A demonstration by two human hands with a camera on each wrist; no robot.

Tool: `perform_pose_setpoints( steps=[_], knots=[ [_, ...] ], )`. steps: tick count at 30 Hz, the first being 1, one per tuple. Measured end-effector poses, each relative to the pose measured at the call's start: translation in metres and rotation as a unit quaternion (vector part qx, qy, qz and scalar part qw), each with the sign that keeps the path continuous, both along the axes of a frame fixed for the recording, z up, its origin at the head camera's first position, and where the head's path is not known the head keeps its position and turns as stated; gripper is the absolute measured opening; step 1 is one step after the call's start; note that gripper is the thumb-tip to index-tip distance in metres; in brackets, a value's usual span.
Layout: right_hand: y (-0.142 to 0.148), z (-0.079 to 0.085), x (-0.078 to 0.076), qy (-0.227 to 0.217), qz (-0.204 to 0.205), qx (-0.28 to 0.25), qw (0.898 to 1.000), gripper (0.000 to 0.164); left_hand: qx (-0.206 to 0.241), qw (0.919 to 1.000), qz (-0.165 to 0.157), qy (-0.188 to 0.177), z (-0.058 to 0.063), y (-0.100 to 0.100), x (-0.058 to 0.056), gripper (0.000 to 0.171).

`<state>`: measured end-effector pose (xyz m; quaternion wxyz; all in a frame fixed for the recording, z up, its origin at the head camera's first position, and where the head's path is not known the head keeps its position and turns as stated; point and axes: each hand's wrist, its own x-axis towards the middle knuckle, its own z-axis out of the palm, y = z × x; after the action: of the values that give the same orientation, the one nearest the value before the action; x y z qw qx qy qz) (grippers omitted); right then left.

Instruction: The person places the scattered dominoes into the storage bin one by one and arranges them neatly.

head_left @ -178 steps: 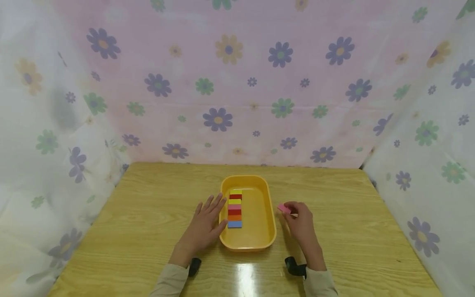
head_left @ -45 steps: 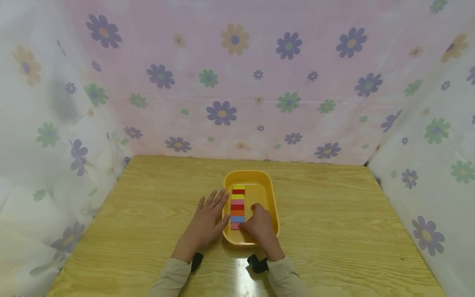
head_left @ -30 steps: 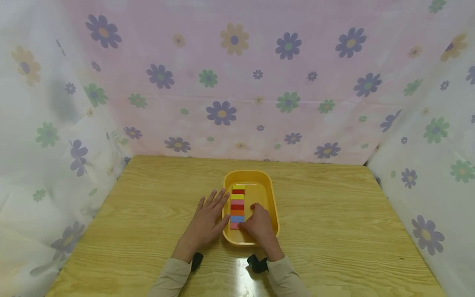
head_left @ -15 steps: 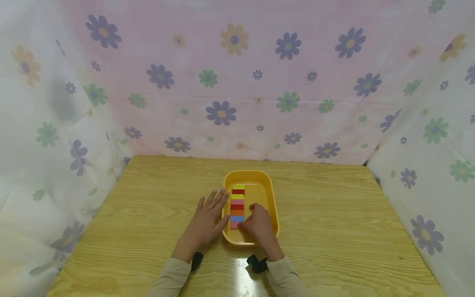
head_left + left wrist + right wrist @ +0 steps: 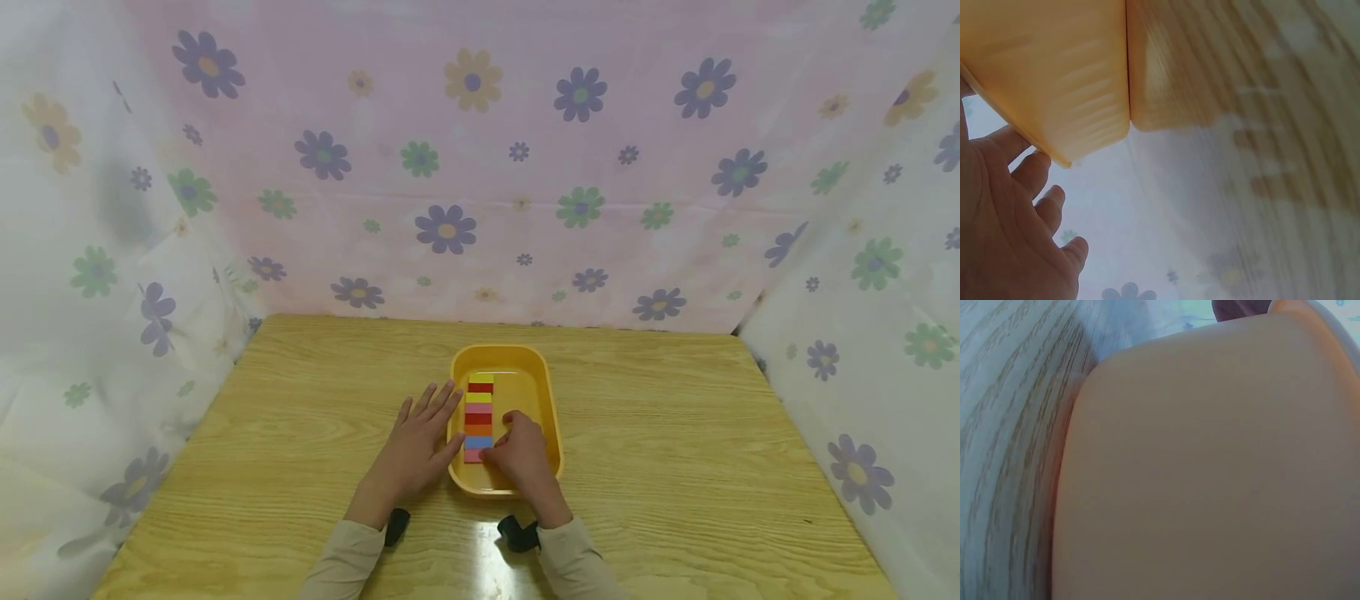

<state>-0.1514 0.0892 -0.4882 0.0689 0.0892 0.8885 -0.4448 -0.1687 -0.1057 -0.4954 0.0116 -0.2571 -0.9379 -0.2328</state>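
A yellow plastic tray stands on the table. Along its left side runs a row of small colored blocks, among them a yellow block, a red block, an orange block and a blue block. At the row's near end lies a pink block. My right hand is inside the tray, its thumb touching the pink block's right end and its index finger apart from it. My left hand rests at the tray's left rim, fingers spread; the left wrist view shows its fingertips there.
The wooden table reaches out on both sides of the tray. A flowered curtain hangs behind it and at the left and right. Dark wrist cameras sit close to the tray's near end.
From beside the tray, my right hand has brought the pink block to the near end of the row. In the last second both hands have stayed almost still.
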Motion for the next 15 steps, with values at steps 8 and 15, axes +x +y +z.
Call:
perform_pose_setpoints(
  steps=[8,15],
  knots=[
    [0.000,0.001,-0.002,0.038,0.015,0.006,0.999,0.053,-0.004,1.0000,-0.002,0.008,0.001,-0.002,-0.002,0.067],
    [0.014,0.013,-0.004,0.130,0.086,-0.036,0.987,0.048,0.010,0.9998,-0.005,0.016,0.003,-0.003,-0.004,0.066]
  ],
)
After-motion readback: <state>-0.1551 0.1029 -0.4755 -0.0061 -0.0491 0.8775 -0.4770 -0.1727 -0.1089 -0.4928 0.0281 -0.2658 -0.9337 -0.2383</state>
